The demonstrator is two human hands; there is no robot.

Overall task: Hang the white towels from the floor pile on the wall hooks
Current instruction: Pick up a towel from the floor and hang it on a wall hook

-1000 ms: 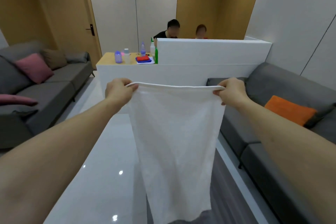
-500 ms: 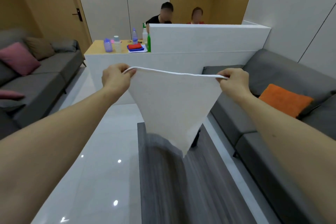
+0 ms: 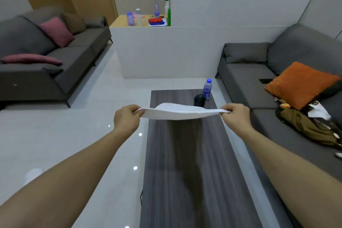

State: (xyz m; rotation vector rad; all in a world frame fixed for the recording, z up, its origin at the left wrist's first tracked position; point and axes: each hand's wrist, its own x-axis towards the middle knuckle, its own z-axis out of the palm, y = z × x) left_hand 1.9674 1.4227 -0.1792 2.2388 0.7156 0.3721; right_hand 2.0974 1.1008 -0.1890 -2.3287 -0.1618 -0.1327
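Note:
A white towel is stretched almost flat between my two hands, its body billowing away from me above a dark wood-grain coffee table. My left hand pinches the towel's left corner. My right hand pinches the right corner. Both arms reach straight out in front of me. No wall hooks and no floor pile show in this view.
A blue-capped water bottle and a dark object stand at the table's far end. Grey sofas flank the room, left and right, the right one with an orange cushion and clothes. A white partition stands ahead, two people behind it.
The towel, hanging down from my hands a second ago, has swung up and forward to lie nearly flat. My hands and the view have dropped toward the table.

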